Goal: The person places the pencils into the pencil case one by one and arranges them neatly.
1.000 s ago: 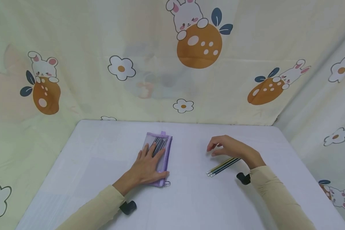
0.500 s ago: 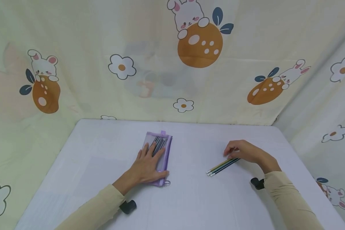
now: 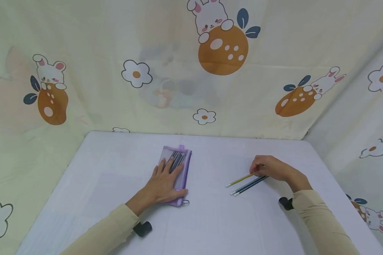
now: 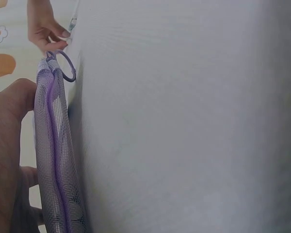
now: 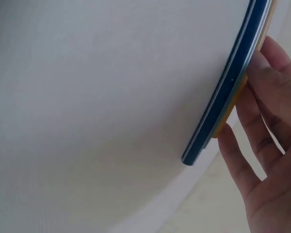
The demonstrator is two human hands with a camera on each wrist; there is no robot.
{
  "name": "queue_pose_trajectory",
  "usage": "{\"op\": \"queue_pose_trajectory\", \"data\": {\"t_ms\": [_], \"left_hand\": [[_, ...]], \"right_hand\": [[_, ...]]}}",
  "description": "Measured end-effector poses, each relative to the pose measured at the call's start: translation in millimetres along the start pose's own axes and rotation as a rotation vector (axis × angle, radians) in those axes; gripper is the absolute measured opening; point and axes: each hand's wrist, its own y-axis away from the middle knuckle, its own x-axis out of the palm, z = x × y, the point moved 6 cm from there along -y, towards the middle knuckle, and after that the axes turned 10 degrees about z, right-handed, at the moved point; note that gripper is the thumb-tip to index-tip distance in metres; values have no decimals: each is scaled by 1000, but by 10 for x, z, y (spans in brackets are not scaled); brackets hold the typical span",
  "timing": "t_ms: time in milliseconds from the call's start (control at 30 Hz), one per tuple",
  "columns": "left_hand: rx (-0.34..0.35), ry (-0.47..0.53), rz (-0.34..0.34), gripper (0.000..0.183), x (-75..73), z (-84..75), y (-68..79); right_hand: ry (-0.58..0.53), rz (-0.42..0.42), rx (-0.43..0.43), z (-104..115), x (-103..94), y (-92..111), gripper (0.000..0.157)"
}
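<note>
My left hand (image 3: 161, 186) rests with spread, straight fingers on a purple mesh zip pencil case (image 3: 186, 166). Several dark pencils (image 3: 177, 159) show inside it through the mesh. In the left wrist view the case's purple zip (image 4: 53, 131) runs up to a ring pull (image 4: 68, 65). Toward the right of the table, my right hand (image 3: 272, 168) pinches a yellow pencil (image 3: 240, 180) between thumb and fingers. Beside it lie dark blue-green pencils (image 3: 250, 185), white eraser ends pointing left. The right wrist view shows a blue pencil (image 5: 228, 87) alongside the yellow one, near the fingertips.
Both things lie on a white-covered table (image 3: 207, 223). A curtain (image 3: 166, 35) printed with rabbits and flowers hangs behind its back edge and along the sides. Small black devices (image 3: 142, 229) sit at both wrists.
My right hand has moved right and down to the pencils and taken hold of the yellow one. Its eraser end has shifted away from the others. The left hand stays on the case.
</note>
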Motion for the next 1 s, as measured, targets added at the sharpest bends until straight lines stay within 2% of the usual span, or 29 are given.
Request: {"op": "queue_pose_trajectory", "data": {"t_ms": [200, 433, 600, 733, 833, 1000], "left_hand": [[3, 12, -5, 92, -11, -2, 4], [0, 6, -5, 92, -7, 3, 5], [2, -7, -5, 91, -9, 3, 3], [4, -10, -6, 92, -6, 9, -1], [2, -7, -5, 92, -3, 12, -2], [-3, -1, 5, 93, 3, 16, -2]], "right_hand": [[-12, -11, -18, -19, -10, -76, 12], [-14, 37, -82, -25, -17, -95, 6], [-19, 36, -43, -44, -18, -59, 6], [-38, 14, -50, 8, -36, -63, 10], [34, -23, -78, 108, -75, -96, 14], [291, -127, -104, 302, -157, -180, 22]]}}
